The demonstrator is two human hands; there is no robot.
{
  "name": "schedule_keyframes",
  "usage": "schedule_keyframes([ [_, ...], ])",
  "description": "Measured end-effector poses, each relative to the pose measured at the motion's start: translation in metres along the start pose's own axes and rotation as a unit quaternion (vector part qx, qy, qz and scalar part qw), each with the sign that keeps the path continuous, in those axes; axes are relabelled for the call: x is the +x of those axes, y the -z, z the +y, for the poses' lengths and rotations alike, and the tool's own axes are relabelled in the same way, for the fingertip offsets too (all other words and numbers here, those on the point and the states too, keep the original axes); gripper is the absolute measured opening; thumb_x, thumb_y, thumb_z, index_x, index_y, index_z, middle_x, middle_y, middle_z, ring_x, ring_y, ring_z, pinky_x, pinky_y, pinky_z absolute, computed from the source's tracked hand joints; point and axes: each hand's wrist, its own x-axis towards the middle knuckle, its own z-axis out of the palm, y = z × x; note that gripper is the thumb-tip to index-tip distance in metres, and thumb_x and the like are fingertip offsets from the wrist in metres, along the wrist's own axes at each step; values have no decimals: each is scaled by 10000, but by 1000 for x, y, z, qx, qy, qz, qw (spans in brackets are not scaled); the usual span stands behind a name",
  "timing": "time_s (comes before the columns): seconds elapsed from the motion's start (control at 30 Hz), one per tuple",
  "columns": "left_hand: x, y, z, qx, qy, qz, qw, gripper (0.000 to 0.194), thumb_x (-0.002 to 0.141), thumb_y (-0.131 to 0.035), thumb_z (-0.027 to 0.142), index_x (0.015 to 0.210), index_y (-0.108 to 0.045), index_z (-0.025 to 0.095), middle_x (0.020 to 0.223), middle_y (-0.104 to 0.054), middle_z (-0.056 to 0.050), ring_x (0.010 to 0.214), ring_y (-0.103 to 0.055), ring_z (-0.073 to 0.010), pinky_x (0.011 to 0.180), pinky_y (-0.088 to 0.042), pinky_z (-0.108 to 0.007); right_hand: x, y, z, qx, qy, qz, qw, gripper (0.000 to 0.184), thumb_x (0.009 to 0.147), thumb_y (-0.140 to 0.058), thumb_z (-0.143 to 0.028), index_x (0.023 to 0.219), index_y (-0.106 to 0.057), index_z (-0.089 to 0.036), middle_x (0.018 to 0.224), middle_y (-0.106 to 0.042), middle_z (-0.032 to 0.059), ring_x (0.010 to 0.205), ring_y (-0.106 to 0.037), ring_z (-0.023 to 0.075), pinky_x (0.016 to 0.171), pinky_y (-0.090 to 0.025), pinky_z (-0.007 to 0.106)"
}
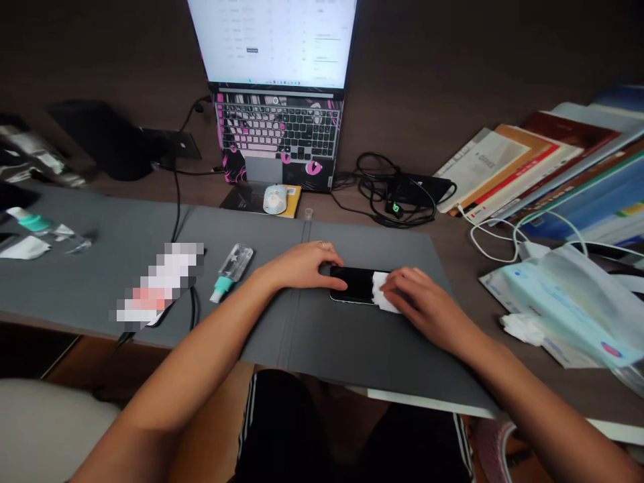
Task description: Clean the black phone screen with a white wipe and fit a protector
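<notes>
A smartphone [353,283] with a dark screen lies flat on the grey desk mat [347,349]. My left hand [306,263] grips its left end, thumb over the glass and fingers at the far edge. A white tissue [382,295] covers the phone's right part. Pressing that tissue down are the bent fingers of my right hand [422,300]. Left of my left forearm lies a small clear spray bottle [235,265] with a mint-green neck.
A laptop [279,127] stands open at the back, a mouse [275,199] before it. Tangled black cables [402,194], leaning books [543,161] and a tissue pack [568,302] are on the right. A blurred-out device [164,285] and another spray bottle [47,225] lie left.
</notes>
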Motion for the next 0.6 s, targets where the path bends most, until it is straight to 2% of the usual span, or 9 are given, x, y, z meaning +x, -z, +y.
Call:
schedule_keyframes([
  [0.13,1,-1,-3,-8,-19,6,1000,356,906,-712,460,1151,-732,202,1093,-680,-61,1031,-632,-221,919,-471,-335,11,8,5,34,39,-59,997,235,1050,-443,-347,1003,-629,-210,1036,-617,90,983,-565,228,879,-455,381],
  [0.27,2,-4,-8,-28,-46,22,998,261,999,-585,341,1141,-739,186,1061,-683,-69,974,-643,-198,907,-478,-338,44,6,5,53,132,-109,984,239,1050,-461,-331,982,-652,-204,1005,-622,76,957,-572,205,891,-454,360],
  [0.4,4,-7,-14,-57,-48,26,997,277,1006,-490,173,1115,-744,180,1051,-689,-71,967,-647,-178,916,-489,-330,58,-10,0,52,209,-62,975,229,1059,-450,-276,1031,-659,-186,1027,-628,83,969,-570,187,885,-473,332],
  [0.6,7,-8,-14,-72,-45,30,996,295,990,-475,147,1082,-752,195,1019,-692,-61,936,-652,-169,885,-503,-325,40,-18,-1,-63,264,-8,963,241,1054,-439,-209,1098,-672,-163,1128,-663,102,987,-582,200,897,-502,360],
])
